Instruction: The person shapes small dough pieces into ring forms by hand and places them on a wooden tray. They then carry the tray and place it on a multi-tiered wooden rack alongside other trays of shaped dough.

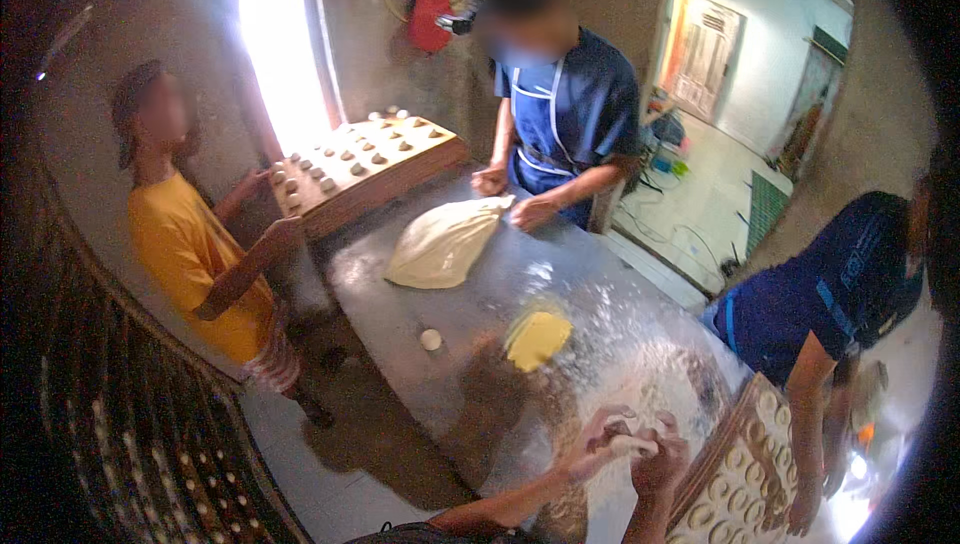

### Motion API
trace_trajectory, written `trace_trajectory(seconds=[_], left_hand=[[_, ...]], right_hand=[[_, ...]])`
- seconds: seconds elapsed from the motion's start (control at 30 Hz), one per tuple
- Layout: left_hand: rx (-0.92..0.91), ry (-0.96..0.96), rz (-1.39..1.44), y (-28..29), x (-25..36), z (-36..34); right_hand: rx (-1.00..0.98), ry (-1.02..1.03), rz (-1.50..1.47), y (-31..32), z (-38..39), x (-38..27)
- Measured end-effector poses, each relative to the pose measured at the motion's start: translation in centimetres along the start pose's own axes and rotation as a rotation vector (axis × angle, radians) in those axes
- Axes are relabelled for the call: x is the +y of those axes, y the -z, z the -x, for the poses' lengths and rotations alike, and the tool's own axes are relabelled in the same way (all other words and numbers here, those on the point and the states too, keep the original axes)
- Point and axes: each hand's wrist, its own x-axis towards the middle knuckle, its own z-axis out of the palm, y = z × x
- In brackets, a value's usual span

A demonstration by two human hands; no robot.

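My left hand [602,444] and my right hand [662,459] are closed together on a pale piece of dough [632,444] at the lower middle, above a flour-dusted part of the metal table [480,416]. A yellow soft mass [536,342] lies just beyond them, and a small dough ball [431,339] is to its left. A wooden board of ring-shaped dough pieces [725,479] lies just right of my hands.
A person in a blue apron [560,114] holds a large dough sheet [440,244] across the table. A person in yellow [200,244] grips a board of dough balls [360,174] at the left. A third person [815,274] bends at the right. A doorway [720,94] opens behind.
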Motion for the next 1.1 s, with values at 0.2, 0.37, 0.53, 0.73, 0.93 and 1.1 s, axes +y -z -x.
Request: trace_trajectory(seconds=[0.2,0.37,0.53,0.73,0.93,1.1], left_hand=[[0.07,0.206,-0.142,-5.0,-0.5,-0.2],[0.067,0.058,-0.383,-10.0,-1.0,1.7],[-0.173,-0.122,-0.331,-16.1,-3.1,4.4],[-0.259,0.229,-0.014,-28.1,-1.3,6.9],[-0.468,-0.059,-0.336,-36.3,4.0,7.7],[-0.625,0.119,-0.361,-40.5,4.6,9.1]], right_hand=[[-0.031,0.037,-0.038,2.2,1.2,0.9],[0.15,0.385,0.105,4.4,3.2,0.2],[0.255,-0.077,0.283,11.6,10.3,-2.5],[0.467,-0.014,-0.309,19.7,17.6,-6.4],[0.619,0.084,-0.481,26.9,22.8,-7.7],[0.624,0.068,-0.671,30.4,26.8,-6.9]])
